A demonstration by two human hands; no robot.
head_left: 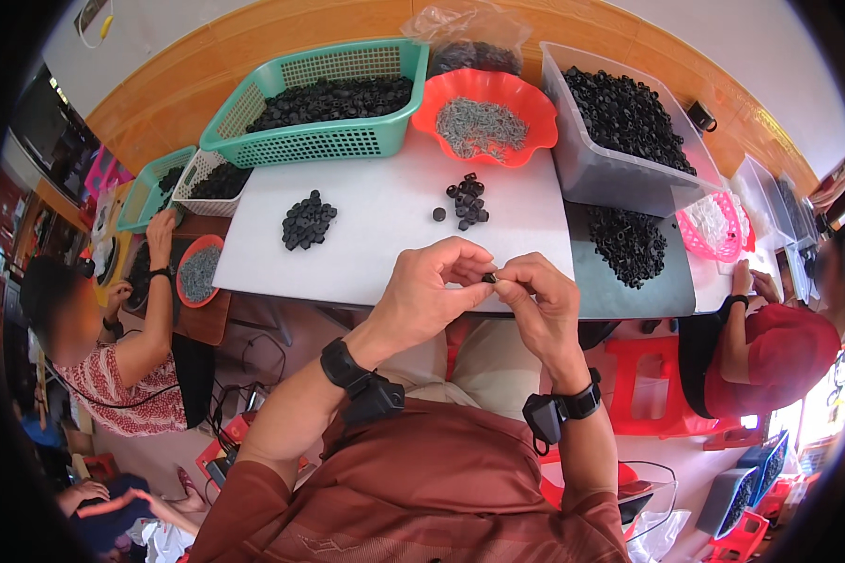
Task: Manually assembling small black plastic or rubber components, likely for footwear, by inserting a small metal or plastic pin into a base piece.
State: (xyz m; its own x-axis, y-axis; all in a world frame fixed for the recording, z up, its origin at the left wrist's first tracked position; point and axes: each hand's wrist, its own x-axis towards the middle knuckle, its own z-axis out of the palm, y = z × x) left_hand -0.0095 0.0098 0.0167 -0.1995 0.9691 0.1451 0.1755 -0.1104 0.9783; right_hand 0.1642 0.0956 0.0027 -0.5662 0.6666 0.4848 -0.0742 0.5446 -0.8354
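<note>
My left hand [430, 286] and my right hand [541, 302] meet above the near edge of the white tabletop [376, 202]. Between the fingertips of both hands is a small black part [489, 278], pinched and mostly covered, so its exact shape cannot be told. Beyond my hands lies a small group of black knob-like pieces [468, 203], with a single black piece [438, 215] just left of it. Farther left rests a heap of similar black pieces [308, 221].
At the back stand a green basket [314, 147] of black pieces, a red scalloped bowl [542, 122] of thin grey metal pieces, and a clear bin [620, 188] of black parts. More black parts [629, 247] cover a dark surface at right. People work at left [127, 366] and right [770, 357].
</note>
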